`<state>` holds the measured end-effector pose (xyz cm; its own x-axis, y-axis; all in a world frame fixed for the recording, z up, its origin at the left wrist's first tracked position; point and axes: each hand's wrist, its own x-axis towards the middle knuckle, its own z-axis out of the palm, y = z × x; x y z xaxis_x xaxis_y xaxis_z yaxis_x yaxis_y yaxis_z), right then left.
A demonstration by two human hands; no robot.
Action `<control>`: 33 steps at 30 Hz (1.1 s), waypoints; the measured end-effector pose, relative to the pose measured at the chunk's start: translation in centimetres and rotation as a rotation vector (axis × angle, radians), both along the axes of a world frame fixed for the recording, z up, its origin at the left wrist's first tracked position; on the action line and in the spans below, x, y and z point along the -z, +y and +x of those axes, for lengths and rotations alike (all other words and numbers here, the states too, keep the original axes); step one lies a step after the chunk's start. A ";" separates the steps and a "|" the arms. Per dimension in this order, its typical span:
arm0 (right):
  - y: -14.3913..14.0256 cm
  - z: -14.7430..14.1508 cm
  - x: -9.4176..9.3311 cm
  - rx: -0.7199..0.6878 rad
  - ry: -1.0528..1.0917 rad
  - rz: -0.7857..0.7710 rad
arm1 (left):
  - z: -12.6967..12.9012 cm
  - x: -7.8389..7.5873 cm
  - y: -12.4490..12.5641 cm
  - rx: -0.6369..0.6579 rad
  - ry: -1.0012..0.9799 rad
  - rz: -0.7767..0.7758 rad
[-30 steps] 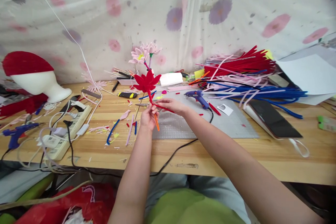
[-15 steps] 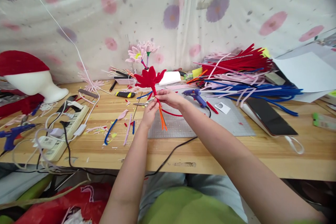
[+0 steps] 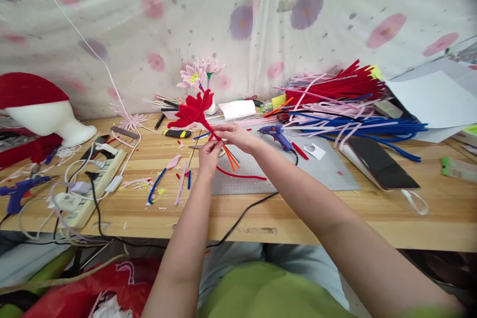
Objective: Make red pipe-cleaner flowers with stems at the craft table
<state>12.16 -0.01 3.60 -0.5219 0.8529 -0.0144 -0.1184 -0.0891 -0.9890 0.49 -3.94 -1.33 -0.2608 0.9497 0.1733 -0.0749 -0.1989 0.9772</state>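
Note:
A red pipe-cleaner flower (image 3: 191,112) is held up over the table, its head tilted to the left. My left hand (image 3: 209,155) is closed, pinching the red-wrapped stem from below. On the same stem, just above and to the right, the fingers of my right hand (image 3: 237,137) are pinched. Orange stem ends (image 3: 231,159) stick out at lower right, beyond the fingers. A loose red pipe cleaner (image 3: 244,175) trails rightward from near the stem over the grey cutting mat (image 3: 320,171). My fingers hide part of the stem.
Right of my hands lies a blue glue gun (image 3: 278,136); a phone (image 3: 382,163) and piled pipe cleaners (image 3: 335,89) are further right. At left stand a power strip (image 3: 100,186), another glue gun (image 3: 18,193) and a white foam head (image 3: 52,117). Pink flowers (image 3: 197,73) stand behind.
The red flower has tipped over to the left, and its orange stem ends have swung to the right. Both hands still pinch the stem. More of the red pipe cleaner's length now shows.

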 end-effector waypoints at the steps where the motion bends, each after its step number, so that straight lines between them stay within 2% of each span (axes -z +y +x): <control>1: -0.3 0.1 0.1 0.038 -0.033 0.012 | -0.1 0.1 0.2 -0.029 -0.020 0.008; 3: -1.0 0.4 0.4 0.050 -0.120 0.004 | -0.3 0.2 0.4 -0.062 -0.065 0.014; 7: -1.8 1.0 1.3 -0.184 -0.188 -0.059 | -0.2 -0.2 0.3 -0.082 -0.119 0.008; 9: -1.8 1.1 1.8 -0.197 -0.193 -0.026 | 0.0 -0.6 0.2 -0.081 -0.132 -0.006; 11: -1.5 0.9 2.2 -0.092 -0.234 0.092 | 0.2 -1.0 0.0 -0.072 -0.137 -0.035; 13: -1.3 0.6 2.5 0.048 -0.332 0.279 | 0.5 -1.4 -0.1 -0.072 -0.145 -0.084; 16: -1.4 0.3 2.5 0.228 -0.608 0.555 | 0.9 -2.0 -0.1 -0.126 -0.198 -0.175; 18: -1.8 0.3 2.4 0.294 -0.813 0.697 | 1.1 -2.3 0.0 -0.172 -0.236 -0.220; 21: -2.2 0.4 2.3 0.305 -1.007 0.889 | 1.1 -2.5 0.1 -0.191 -0.262 -0.274; 25: -2.1 0.9 2.9 0.251 -1.076 1.083 | 0.2 -2.5 0.2 -0.120 -0.351 -0.391; 28: -1.5 1.5 3.8 0.208 -1.077 1.162 | -0.4 -2.2 0.1 -0.048 -0.380 -0.448; 33: -1.1 2.1 4.6 0.207 -1.044 1.211 | -0.3 -1.6 0.1 -0.073 -0.296 -0.423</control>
<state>14.27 -1.08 -1.03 -0.5968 0.6778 0.4294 0.7083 0.6965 -0.1150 0.15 -3.89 0.29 -0.3083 0.8984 -0.3128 -0.3607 0.1938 0.9123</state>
